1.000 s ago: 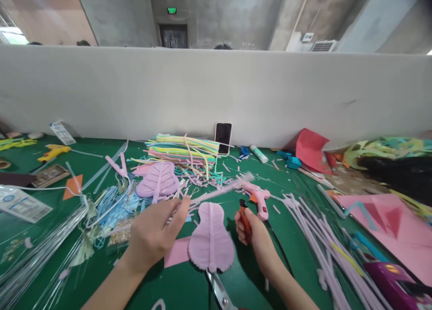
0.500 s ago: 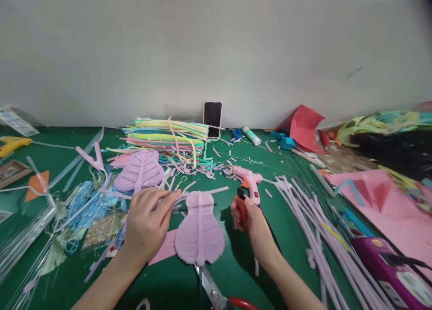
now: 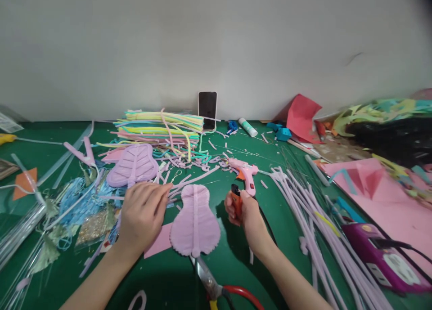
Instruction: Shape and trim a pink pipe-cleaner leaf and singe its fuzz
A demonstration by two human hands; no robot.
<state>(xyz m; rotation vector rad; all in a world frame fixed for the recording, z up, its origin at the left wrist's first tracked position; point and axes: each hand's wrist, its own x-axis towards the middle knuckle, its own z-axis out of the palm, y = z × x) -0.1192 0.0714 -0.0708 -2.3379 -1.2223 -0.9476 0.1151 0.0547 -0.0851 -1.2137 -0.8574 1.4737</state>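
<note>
My left hand (image 3: pixel 143 217) is closed, palm down, with its fingers together on a lilac pipe cleaner (image 3: pixel 199 177) that sticks out to the right; the fingertips' underside is hidden. Just right of it lies a lilac gourd-shaped pipe-cleaner piece (image 3: pixel 195 224) with a scalloped edge and a raised middle strip. My right hand (image 3: pixel 248 217) is wrapped round an orange lighter (image 3: pixel 236 202) with a black top; no flame shows. Beyond that hand is a pink glue gun (image 3: pixel 248 175). Red-handled scissors (image 3: pixel 209 278) lie below the gourd-shaped piece.
A lilac leaf-shaped piece (image 3: pixel 133 164) lies behind my left hand, before a bundle of coloured pipe cleaners (image 3: pixel 162 128). A phone (image 3: pixel 207 110) leans on the wall. Loose lilac stems (image 3: pixel 313 220) and a purple device (image 3: pixel 384 256) are at right; blue tassels (image 3: pixel 76 197) at left.
The view has shifted slightly, so things sit higher and further left. The pipe cleaner at my left hand now slants up to the right. My right hand still grips the lighter, now more upright.
</note>
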